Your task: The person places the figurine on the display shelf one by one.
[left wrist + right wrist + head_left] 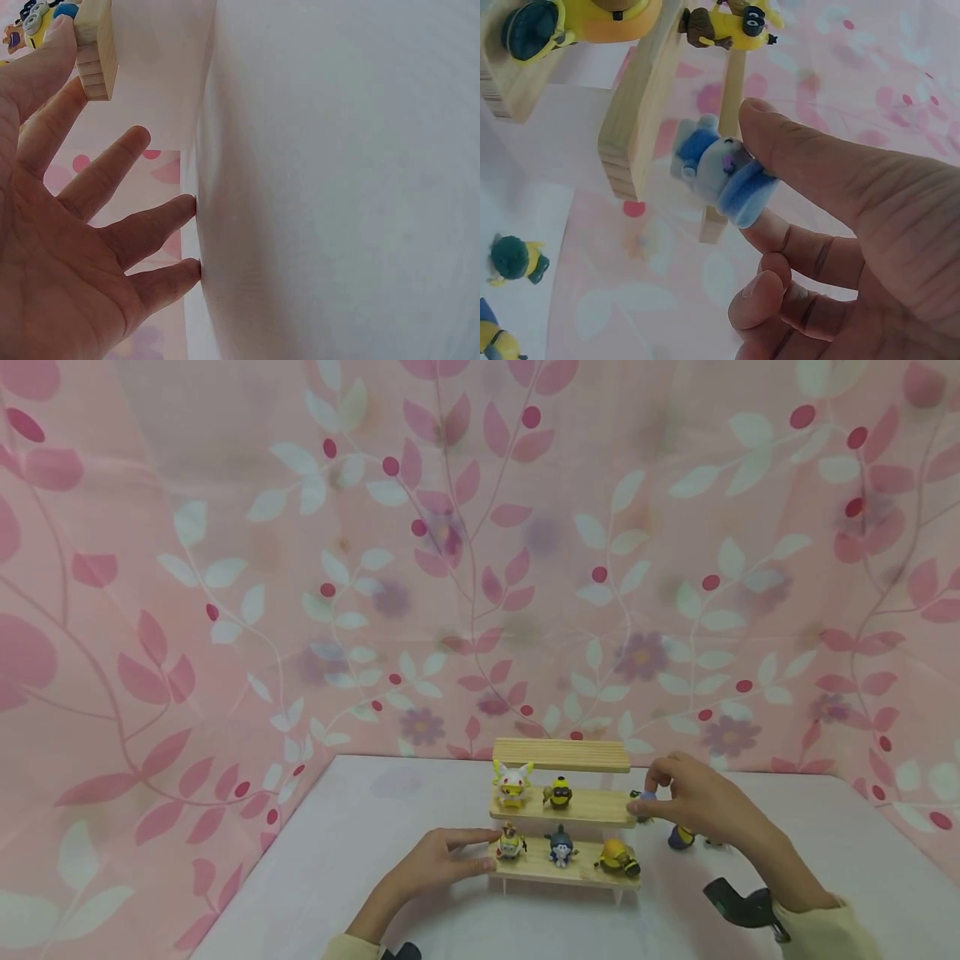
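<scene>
My right hand (697,797) pinches a small blue-and-white figurine (731,172) between thumb and index finger, at the right end of the middle board of a three-tier wooden shelf (600,810). On the left, my left hand (450,857) touches the end of the bottom board with thumb and index finger, its other fingers spread and straight. Beside those fingertips stands a yellow figurine (510,843). A grey-and-blue figurine (560,849) and a tilted yellow-orange one (618,857) share that board. The middle board bears a white-eared yellow figurine (512,787) and a yellow one with dark glasses (558,793).
Right of the shelf, a blue-and-yellow figurine (681,837) and a green-and-yellow one (517,259) are on the white table (300,860). My right forearm passes over that side. A pink floral curtain (465,568) hangs behind the table.
</scene>
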